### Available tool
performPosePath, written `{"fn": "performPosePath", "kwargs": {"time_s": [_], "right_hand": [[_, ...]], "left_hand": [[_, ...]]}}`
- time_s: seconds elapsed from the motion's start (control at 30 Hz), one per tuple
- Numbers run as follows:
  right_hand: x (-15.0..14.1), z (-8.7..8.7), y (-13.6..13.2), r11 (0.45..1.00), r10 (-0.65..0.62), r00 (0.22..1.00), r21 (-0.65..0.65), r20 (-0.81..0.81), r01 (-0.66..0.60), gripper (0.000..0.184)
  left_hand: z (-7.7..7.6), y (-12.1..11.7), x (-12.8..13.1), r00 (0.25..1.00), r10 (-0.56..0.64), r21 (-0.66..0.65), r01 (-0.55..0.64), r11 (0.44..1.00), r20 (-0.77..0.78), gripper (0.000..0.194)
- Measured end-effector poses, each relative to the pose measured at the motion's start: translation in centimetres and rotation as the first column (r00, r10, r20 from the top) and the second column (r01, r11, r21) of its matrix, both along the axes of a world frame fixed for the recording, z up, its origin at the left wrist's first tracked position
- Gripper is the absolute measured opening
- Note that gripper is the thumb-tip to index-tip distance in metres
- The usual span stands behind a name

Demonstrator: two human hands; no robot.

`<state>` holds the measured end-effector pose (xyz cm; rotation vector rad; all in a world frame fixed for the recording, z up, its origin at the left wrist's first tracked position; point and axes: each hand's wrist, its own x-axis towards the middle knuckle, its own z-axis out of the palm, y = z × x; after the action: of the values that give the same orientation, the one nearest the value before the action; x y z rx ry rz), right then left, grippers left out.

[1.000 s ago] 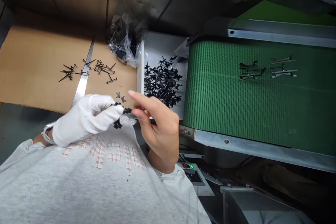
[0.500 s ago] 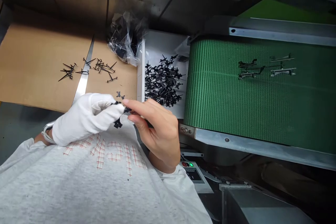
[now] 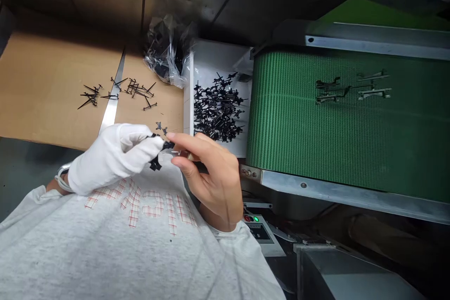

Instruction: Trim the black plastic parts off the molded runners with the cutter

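Note:
My left hand (image 3: 112, 157), in a white glove, is closed around a small black plastic part (image 3: 157, 153) just above my grey shirt. My bare right hand (image 3: 211, 176) meets it from the right, fingertips pinched on the same part at its right end. Behind the hands, a white tray (image 3: 214, 58) holds a heap of several black plastic parts (image 3: 218, 108). Two tiny black pieces (image 3: 161, 127) lie on the cardboard sheet (image 3: 45, 84) close to my fingertips.
Thin black runner sticks (image 3: 119, 91) lie scattered on the cardboard. A crumpled clear plastic bag (image 3: 165, 56) sits at the back. A green conveyor belt (image 3: 344, 150) on the right carries a black moulded piece (image 3: 348, 88). A control box with red and green buttons (image 3: 258, 229) is below.
My right fingers have closed from spread onto the part held by the left hand. The moulded piece on the belt has drifted slightly left and up.

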<state>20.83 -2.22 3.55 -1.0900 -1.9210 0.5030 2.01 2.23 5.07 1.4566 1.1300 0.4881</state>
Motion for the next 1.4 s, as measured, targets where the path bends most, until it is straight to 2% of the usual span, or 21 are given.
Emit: {"fn": "performPosePath", "kwargs": {"time_s": [0.37,0.57,0.7,1.0,1.1,1.23,1.4], "right_hand": [[-0.3,0.1,0.4,1.000,0.009,1.000,0.029,0.004,-0.009,0.016],[0.1,-0.2,0.5,0.996,-0.093,0.995,0.011,-0.044,0.093,0.015],[0.2,-0.4,0.4,0.999,-0.032,0.998,0.023,-0.050,0.034,0.016],[-0.3,-0.4,0.5,0.999,0.008,1.000,0.051,-0.028,-0.006,0.017],[-0.3,-0.6,0.7,0.999,-0.001,0.999,0.050,-0.049,0.003,0.017],[-0.3,-0.8,0.7,0.995,-0.080,0.990,0.049,-0.113,0.086,0.016],[-0.6,-0.7,0.4,0.999,-0.033,0.990,0.039,-0.137,0.038,0.019]], "left_hand": [[0.5,0.1,0.2,1.000,-0.015,0.025,0.015,1.000,0.009,0.033],[0.8,0.1,0.1,0.998,-0.029,-0.036,0.031,0.999,0.054,0.035],[0.8,0.3,0.1,0.995,-0.016,-0.029,0.019,0.999,0.102,0.032],[1.0,0.7,0.2,0.999,0.010,0.000,-0.010,1.000,0.045,0.031],[1.1,0.6,0.0,0.998,-0.006,-0.035,0.009,0.999,0.066,0.032],[1.1,0.7,-0.1,0.996,-0.047,-0.089,0.054,0.995,0.077,0.034],[1.2,0.8,0.1,0.998,0.002,-0.129,0.007,0.992,0.066,0.034]]}}
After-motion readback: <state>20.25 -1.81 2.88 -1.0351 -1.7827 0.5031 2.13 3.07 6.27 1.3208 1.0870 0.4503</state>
